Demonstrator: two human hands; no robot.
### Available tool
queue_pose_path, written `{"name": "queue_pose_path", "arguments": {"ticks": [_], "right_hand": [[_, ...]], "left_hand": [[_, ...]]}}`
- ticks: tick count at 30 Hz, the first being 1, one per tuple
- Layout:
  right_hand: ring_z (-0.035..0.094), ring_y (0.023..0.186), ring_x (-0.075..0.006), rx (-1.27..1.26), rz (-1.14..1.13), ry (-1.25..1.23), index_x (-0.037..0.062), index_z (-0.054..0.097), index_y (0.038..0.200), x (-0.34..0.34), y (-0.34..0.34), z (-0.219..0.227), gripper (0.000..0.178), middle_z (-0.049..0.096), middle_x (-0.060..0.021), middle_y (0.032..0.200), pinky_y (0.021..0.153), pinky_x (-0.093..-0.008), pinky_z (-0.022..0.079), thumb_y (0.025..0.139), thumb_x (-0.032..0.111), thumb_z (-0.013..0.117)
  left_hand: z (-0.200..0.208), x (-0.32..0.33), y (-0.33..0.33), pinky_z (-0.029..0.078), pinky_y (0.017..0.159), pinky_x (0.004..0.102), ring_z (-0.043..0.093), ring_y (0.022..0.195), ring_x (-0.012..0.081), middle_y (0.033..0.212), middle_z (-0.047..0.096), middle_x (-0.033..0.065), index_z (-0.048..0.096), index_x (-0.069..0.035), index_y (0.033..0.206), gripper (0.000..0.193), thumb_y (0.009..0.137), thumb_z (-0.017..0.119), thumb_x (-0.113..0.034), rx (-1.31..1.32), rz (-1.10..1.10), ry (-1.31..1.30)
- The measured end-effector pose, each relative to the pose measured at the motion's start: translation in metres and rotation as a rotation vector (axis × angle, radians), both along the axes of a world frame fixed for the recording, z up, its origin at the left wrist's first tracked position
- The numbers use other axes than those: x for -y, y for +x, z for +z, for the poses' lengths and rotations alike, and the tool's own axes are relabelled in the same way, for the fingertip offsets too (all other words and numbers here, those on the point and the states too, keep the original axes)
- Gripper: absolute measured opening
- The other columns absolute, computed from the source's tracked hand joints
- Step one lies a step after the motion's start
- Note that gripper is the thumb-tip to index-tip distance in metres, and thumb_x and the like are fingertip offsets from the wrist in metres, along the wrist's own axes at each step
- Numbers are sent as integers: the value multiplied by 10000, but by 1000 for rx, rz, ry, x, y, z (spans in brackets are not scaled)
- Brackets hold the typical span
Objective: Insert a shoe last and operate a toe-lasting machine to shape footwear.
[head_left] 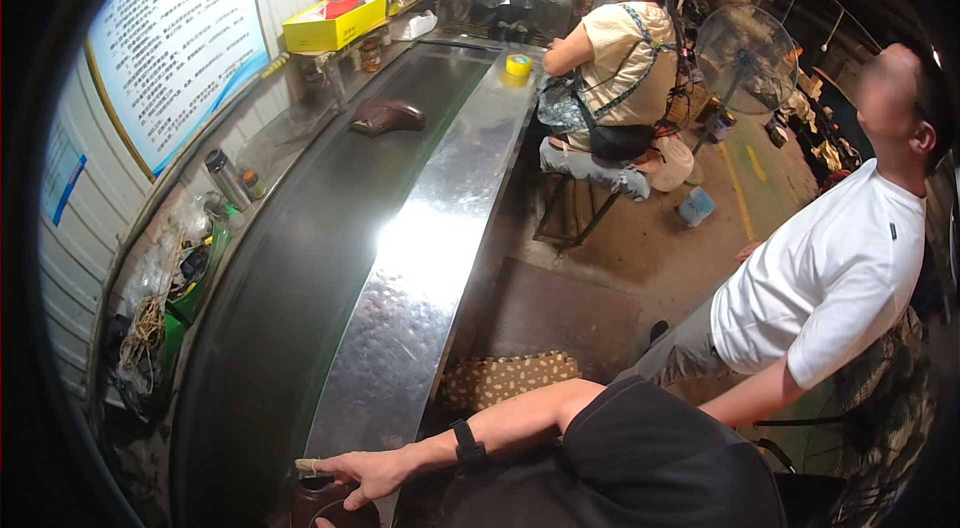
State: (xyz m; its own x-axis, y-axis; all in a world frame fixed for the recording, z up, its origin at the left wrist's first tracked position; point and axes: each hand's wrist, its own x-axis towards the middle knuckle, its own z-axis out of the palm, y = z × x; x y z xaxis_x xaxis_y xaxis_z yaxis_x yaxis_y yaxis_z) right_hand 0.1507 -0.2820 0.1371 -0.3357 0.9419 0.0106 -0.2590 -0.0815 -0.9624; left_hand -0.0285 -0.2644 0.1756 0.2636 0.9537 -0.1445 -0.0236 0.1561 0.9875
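My right hand (372, 474) reaches in from the lower right, a black band on its wrist and a pale cover on the index fingertip. Its index finger and thumb grip a dark brown leather shoe (318, 500), which the lower edge cuts off. Of my left hand (324, 523) only a fingertip shows beside that shoe; its other fingers are out of sight. Farther up, a second brown shoe (390, 115) lies on its side on the dark conveyor belt (300, 278).
A shiny metal ledge (420, 288) runs along the belt's right side, with a yellow tape roll (518, 65) at its far end. A seated person (625, 58) is beyond; another stands in a white shirt (830, 268). Yellow box (335, 28) and flask (227, 178) line the left.
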Motion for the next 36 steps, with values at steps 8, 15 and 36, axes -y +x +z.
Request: {"name": "queue_pose_path", "arguments": {"ticks": [8,15,36], "right_hand": [[543,1238,-194,4,-93,39,48,314,1574,10,43,36,667,557,-97,1399,1056,-384,453,1011,167,652],[615,1145,-172,-160,-358,-422,119,195,1641,12,68,33,790,611,-113,1301,990,-312,503,986,20,625],[388,1406,-382,-203,-681,-939,314,294,1598,-10,136,-11,691,371,-45,1584,1014,-717,415,1004,397,637]], "left_hand": [[30,1,18,518,950,349,658,1046,171,1168,711,70,676,-27,1227,383,890,783,-172,-358,-41,106],[23,-54,22,537,903,372,693,998,217,1033,753,167,710,-3,1167,552,877,787,-466,-503,-571,196],[-155,-347,-556,471,1038,493,609,1183,450,1248,641,304,612,26,1288,684,837,718,-478,-1577,662,-332]]}}
